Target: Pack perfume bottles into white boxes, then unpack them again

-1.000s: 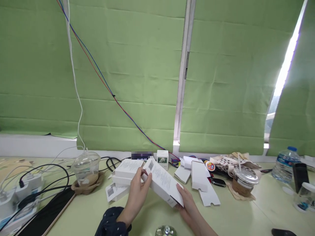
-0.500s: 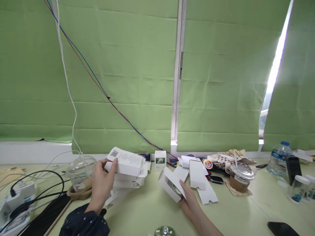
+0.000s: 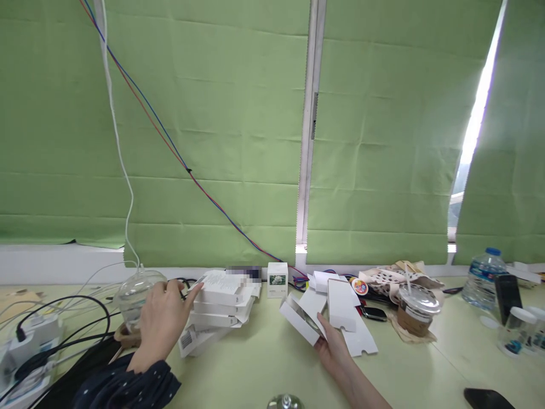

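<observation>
My left hand (image 3: 164, 318) is just left of a stack of white printed boxes (image 3: 219, 289), its thumb and fingers apart. The thumb tip is close to the top box's left end; whether it touches I cannot tell. A box with a barcode (image 3: 193, 339) lies at the bottom of the stack, turned askew. In my right hand (image 3: 332, 346) is an open white box (image 3: 296, 321), tilted above the table. Something greyish shows inside it, too unclear to name. Behind stands a small white box with a green picture (image 3: 277, 279).
Flattened white cartons (image 3: 351, 318) lie right of centre. Further right are a lidded drink cup (image 3: 417, 309), a water bottle (image 3: 485, 278) and clear jars (image 3: 515, 332). A clear dome (image 3: 138, 292) and tangled cables (image 3: 63, 301) occupy the left. A glass lid (image 3: 285, 401) is at the front edge.
My left hand has let go of the white box, now on top of the stack, and drawn back to the left. The open box in my right hand has tilted and dropped slightly.
</observation>
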Tool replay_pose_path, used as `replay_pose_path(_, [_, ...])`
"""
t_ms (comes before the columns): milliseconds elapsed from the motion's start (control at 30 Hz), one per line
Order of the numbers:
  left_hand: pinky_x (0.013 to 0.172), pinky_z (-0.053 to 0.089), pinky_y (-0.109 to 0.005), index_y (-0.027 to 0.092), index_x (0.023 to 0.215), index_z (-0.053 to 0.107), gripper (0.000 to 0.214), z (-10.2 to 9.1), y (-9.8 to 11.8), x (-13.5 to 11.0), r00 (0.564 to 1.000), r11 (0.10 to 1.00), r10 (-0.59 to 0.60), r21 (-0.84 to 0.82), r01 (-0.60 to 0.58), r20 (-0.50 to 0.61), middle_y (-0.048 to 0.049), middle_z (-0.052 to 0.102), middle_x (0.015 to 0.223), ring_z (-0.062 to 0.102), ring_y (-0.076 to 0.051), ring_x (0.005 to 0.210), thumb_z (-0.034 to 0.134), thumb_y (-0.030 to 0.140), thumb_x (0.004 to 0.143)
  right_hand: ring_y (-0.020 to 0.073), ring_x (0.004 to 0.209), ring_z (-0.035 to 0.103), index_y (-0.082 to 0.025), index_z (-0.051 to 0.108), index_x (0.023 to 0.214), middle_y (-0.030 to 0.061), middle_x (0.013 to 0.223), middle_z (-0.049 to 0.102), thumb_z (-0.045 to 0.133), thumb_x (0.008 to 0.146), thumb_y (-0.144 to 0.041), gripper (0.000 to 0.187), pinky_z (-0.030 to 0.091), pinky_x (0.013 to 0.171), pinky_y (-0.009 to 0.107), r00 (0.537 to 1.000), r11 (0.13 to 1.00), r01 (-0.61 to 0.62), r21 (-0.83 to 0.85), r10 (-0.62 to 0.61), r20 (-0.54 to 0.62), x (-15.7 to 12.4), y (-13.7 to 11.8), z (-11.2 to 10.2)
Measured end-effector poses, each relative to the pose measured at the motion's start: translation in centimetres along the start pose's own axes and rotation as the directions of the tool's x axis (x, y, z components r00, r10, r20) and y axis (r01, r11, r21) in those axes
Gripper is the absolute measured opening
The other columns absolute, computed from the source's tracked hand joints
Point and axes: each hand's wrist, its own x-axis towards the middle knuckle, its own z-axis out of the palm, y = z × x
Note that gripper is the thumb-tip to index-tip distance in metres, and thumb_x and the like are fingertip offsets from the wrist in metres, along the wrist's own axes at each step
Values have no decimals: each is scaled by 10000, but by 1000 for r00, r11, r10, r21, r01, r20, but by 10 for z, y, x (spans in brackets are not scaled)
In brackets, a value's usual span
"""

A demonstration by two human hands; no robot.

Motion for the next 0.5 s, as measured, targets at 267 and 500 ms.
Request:
replay_pose_path(267, [559, 472, -296, 234, 1185, 525, 523, -14, 109, -66, 826, 515, 280, -802, 301, 490, -32, 643, 844, 590, -181, 581, 591, 545, 770, 273, 669, 721, -118, 708, 807, 81, 712, 772, 874, 489, -421, 469, 566, 560, 337, 994, 995, -76, 61, 71, 85, -19, -5, 13])
replay_pose_path(500, [351, 358, -186, 239, 1129, 425, 434, 25, 172, -79, 606, 258, 429, -734, 628, 670, 65, 595, 527, 548, -140, 397, 587, 327, 737, 226, 639, 704, -162, 700, 786, 52, 706, 769, 882, 430, -503, 526, 543, 561, 298, 994, 988, -97, 121, 90, 59, -10, 10, 7])
